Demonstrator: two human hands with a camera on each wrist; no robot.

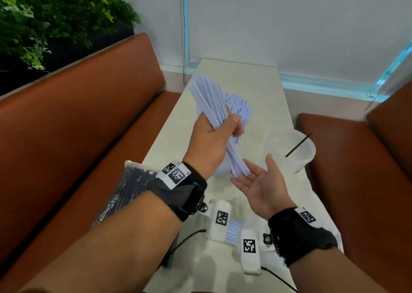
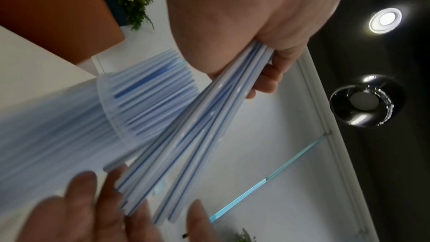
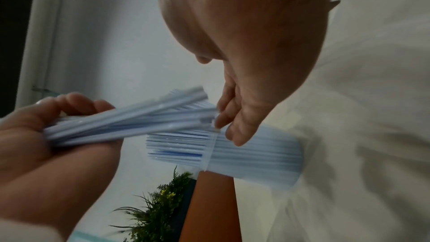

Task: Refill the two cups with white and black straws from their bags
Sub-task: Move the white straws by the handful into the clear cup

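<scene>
My left hand grips a bundle of white, blue-striped straws by its middle, slanted above the table. The bundle's lower ends touch the fingers of my right hand, which lies open, palm up. Behind the bundle stands a clear cup packed with white straws. In the left wrist view the bundle crosses that cup. In the right wrist view my fingers meet the straw ends. A second clear cup at the right holds one black straw. The black straw bag lies at the left edge.
A clear bag with a few white straws lies near the front of the narrow white table. Orange benches flank the table on both sides. A wall and window close its far end. Cables trail off the near edge.
</scene>
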